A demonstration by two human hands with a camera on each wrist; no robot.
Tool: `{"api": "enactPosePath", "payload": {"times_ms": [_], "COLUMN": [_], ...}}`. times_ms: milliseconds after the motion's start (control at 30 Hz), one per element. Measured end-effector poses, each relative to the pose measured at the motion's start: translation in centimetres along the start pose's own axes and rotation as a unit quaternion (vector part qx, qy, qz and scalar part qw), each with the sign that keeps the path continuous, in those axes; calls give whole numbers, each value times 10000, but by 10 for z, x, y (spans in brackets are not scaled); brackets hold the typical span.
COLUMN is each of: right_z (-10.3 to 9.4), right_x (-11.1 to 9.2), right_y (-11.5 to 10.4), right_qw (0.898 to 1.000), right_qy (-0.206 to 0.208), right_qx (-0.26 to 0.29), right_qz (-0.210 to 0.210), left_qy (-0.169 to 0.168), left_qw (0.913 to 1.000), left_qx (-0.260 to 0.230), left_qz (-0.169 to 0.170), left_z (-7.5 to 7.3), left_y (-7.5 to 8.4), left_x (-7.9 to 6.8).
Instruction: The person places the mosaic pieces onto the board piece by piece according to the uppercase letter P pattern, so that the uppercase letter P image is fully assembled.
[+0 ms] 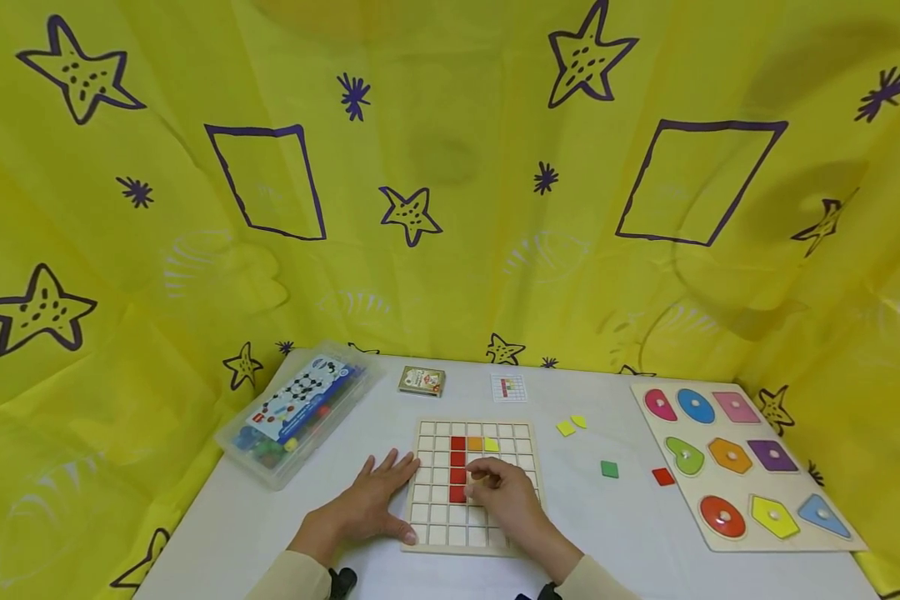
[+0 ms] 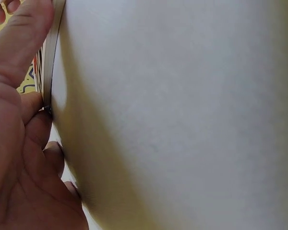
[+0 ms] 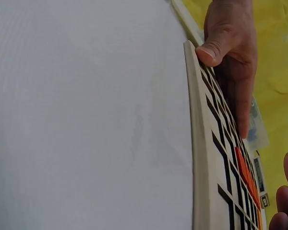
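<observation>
A wooden grid board [image 1: 435, 537] lies on the table before me. A column of red square tiles [image 1: 458, 475] sits in it, with an orange tile [image 1: 475, 444] and a yellow tile [image 1: 491, 445] beside the top one. My left hand [image 1: 371, 504] rests with spread fingers along the board's left edge, its thumb at the near left corner. Over the grid, right of the lower red tiles, my right hand [image 1: 506, 496] has its thumb and index finger bent toward each other. Whether a tile is between those fingertips is hidden.
Right of the board lie yellow pieces [image 1: 566, 428], a green tile [image 1: 609, 469] and a red tile [image 1: 663, 477]. A shape puzzle [image 1: 708, 500] lies far right. Behind stand a small box [image 1: 422, 381] and a pattern card [image 1: 509, 387]; a plastic case [image 1: 300, 408] is at left.
</observation>
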State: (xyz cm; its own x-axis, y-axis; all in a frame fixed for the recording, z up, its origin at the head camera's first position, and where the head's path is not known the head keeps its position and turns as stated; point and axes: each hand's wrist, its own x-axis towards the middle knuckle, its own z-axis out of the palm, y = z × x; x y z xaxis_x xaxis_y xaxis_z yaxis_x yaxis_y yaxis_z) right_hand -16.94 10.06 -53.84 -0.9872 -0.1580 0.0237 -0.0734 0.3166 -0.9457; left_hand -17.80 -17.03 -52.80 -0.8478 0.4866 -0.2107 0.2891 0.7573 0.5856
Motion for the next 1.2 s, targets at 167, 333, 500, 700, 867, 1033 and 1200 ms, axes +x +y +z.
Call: {"api": "enactPosePath", "payload": {"times_ms": [167, 333, 500, 700, 867, 1033, 1200], "right_z": [-20, -54, -94, -140, -177, -207, -239], "right_x": [3, 8, 7, 1, -7, -15, -19], "right_y": [-1, 4, 12, 26, 36, 41, 50], "right_qw": [9997, 9993, 9973, 9931, 9881, 9827, 9811], "right_qy": [109, 247, 416, 583, 591, 547, 487], "right_qx": [206, 63, -474, -999, -1410, -1742, -1766], "right_qz": [96, 266, 372, 179, 153, 312, 618], "left_qy": [35, 48, 85, 150, 135, 131, 110], "left_qw": [10000, 9999, 9998, 9996, 9997, 9998, 9998], "left_qx": [14, 22, -61, -122, -147, -125, -130], "left_qz": [63, 142, 179, 184, 134, 119, 125], "left_z": [0, 0, 1, 1, 2, 2, 0], "left_y": [0, -1, -3, -2, -1, -1, 0], "left_x": [0, 0, -1, -3, -3, -3, -4]}}
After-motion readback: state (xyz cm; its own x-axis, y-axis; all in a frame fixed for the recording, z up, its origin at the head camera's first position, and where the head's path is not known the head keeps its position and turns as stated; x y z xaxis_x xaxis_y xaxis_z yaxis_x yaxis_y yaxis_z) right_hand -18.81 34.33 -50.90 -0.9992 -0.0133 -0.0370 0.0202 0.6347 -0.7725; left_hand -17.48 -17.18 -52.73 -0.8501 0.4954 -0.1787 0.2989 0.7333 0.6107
